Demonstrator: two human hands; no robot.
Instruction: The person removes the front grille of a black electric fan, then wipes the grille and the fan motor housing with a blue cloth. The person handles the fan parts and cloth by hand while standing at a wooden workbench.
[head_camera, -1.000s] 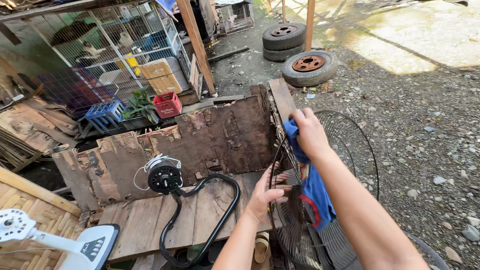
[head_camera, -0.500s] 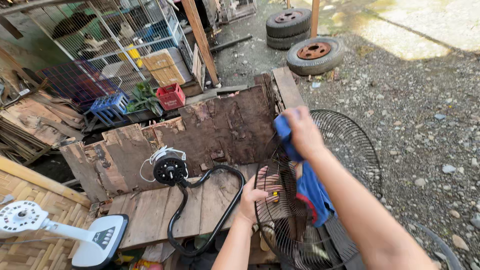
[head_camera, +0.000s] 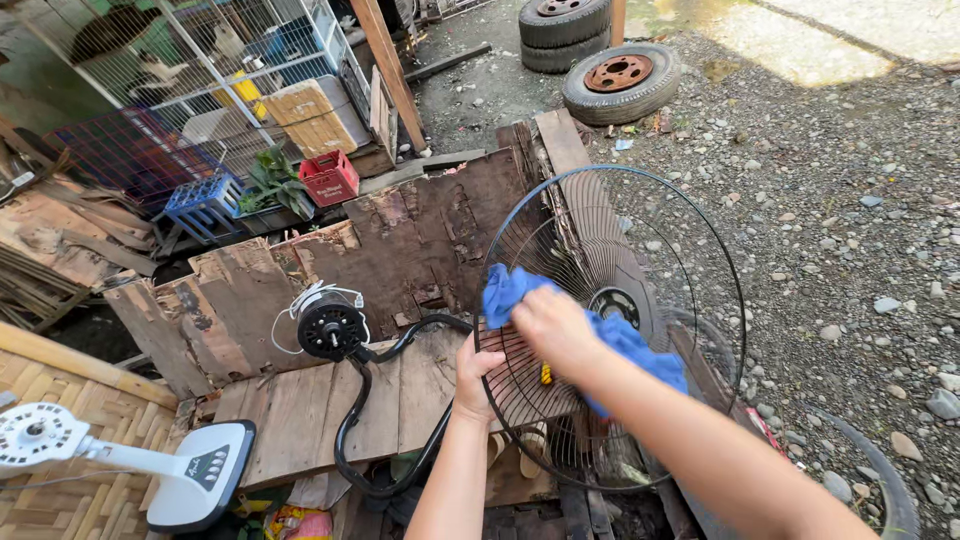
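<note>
Both forearms bare, no sleeves, no gloves.

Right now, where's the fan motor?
Head view, left of centre: the black fan motor sits on the wooden planks, left of the wire fan guard and above the white fan base.

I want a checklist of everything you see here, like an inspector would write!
Surface: worn wooden planks laid over scrap boards.
Job's things: round black wire fan guard stood on edge; blue cloth pressed to it.
Clutter: black fan motor; white fan stand base; red crate; blue crate.
Hands: left hand grips the guard's rim; right hand holds the cloth.
Cables: thick black cable loops from the motor; thin white wires on the motor.
Surroundings: gravel ground, old tyres, wire cages.
</note>
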